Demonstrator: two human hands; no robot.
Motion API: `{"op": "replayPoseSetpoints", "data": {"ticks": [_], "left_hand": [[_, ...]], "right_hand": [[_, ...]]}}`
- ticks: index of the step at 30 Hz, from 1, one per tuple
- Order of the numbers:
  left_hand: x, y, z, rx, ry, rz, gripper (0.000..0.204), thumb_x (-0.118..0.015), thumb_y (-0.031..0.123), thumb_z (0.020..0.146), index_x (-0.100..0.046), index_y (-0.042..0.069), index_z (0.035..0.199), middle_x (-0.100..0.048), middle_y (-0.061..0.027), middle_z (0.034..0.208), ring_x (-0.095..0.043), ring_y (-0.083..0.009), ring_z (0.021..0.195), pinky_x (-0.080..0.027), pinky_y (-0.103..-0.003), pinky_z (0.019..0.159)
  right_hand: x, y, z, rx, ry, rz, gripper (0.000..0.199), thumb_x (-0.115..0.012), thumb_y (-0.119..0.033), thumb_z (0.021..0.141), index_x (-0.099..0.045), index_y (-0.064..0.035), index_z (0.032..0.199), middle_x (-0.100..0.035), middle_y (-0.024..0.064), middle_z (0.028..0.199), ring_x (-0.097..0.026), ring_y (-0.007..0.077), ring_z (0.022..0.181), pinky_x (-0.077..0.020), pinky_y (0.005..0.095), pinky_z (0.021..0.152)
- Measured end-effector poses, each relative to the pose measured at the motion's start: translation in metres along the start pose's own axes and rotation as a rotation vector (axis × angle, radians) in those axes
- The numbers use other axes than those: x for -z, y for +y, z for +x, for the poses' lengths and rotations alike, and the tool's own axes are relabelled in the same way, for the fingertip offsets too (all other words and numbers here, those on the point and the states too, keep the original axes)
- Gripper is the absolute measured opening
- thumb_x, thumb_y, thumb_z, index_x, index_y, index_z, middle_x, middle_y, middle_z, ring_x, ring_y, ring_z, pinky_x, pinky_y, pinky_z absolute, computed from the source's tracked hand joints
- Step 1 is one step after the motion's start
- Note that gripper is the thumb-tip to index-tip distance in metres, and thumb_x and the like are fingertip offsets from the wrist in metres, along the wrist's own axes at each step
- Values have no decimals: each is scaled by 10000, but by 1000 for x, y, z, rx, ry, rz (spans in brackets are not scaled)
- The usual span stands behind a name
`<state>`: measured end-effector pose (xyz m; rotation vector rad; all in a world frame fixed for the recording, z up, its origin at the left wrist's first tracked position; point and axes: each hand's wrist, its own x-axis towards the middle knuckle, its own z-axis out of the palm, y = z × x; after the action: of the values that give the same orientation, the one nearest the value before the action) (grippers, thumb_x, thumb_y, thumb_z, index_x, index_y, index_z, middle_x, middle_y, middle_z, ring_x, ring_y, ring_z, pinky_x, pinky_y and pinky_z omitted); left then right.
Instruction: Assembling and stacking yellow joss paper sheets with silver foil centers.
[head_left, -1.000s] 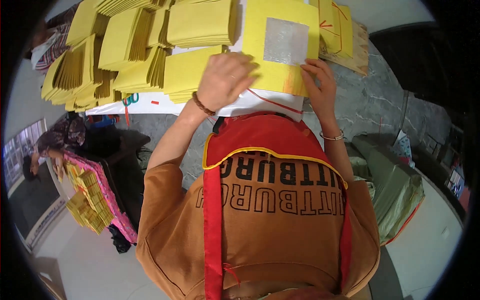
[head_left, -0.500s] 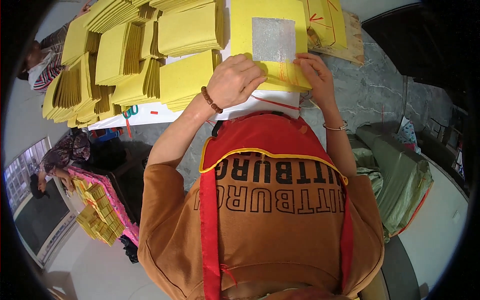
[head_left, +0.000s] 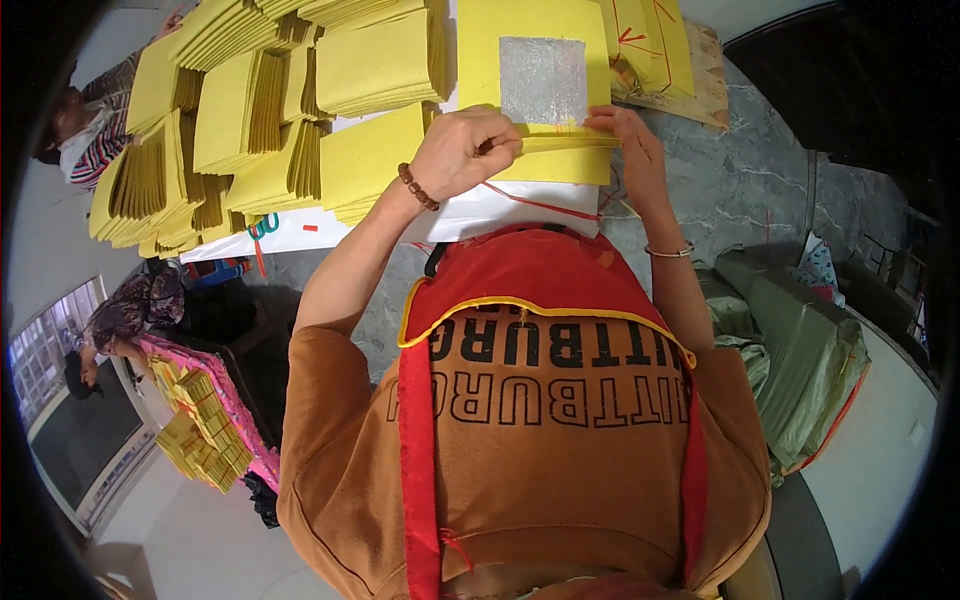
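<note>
In the head view, the left hand was curled into a loose fist on the near edge of a stack of yellow paper sheets, knuckles pressing down, fingers closed on the edge of the top sheets. The right hand pinched the same edge just beside it, fingertips narrow on the paper. The stack lay on the white table straight ahead, and its top sheet carried a square of silver foil. A thin red string ran under the stack's near side.

To do this well, I judged the left hand should keep the pile pinned flat while the right separated only the top few sheets, keeping corners squared so the foil stayed centred. More folded yellow bundles were heaped to the left, well apart from both hands.
</note>
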<state>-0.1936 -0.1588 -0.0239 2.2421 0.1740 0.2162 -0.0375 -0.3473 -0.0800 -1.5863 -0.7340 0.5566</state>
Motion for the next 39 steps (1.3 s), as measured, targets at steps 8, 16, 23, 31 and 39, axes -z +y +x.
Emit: {"op": "replayPoseSetpoints", "data": {"ticks": [8,16,23,31,39], "left_hand": [[3,2,3,181,-47,-128,166,-602,149,773,-647,-8,804,-582,-81,632,-512,-140,532,-417,-279,512],[3,-1,3,250,-56,-213,165,-596,154,780,-647,-2,788,-546,-36,581,-476,-94,529,-396,-257,504],[6,1,6,241,-98,-202,153,-571,114,801,-640,-21,820,-499,20,589,-413,-38,538,-330,-226,476],[5,-4,5,251,-74,-245,159,-607,146,774,-637,-10,780,-551,-36,585,-458,-84,503,-381,-256,479],[18,-9,-6,-109,-35,-60,527,-744,342,730,-596,120,1184,-591,-102,1136,-470,-272,1147,-364,-414,989]], "right_hand": [[1,5,-1,22,-14,44,375,-384,-223,975,-678,5,928,-620,83,1082,-504,193,1059,-351,304,962],[4,9,-2,66,-61,30,475,-297,-305,1000,-643,19,965,-585,110,1138,-506,192,1096,-332,328,997],[8,12,0,89,-89,15,537,-282,-389,984,-635,16,992,-579,109,1164,-482,207,1147,-285,360,1038],[8,4,-1,214,-117,-290,249,-561,-210,879,-636,-17,1017,-588,88,1151,-496,221,1138,-336,338,1003],[-4,11,3,142,46,-121,159,-670,-130,790,-650,-42,922,-617,41,1015,-528,202,996,-393,324,893]]}}
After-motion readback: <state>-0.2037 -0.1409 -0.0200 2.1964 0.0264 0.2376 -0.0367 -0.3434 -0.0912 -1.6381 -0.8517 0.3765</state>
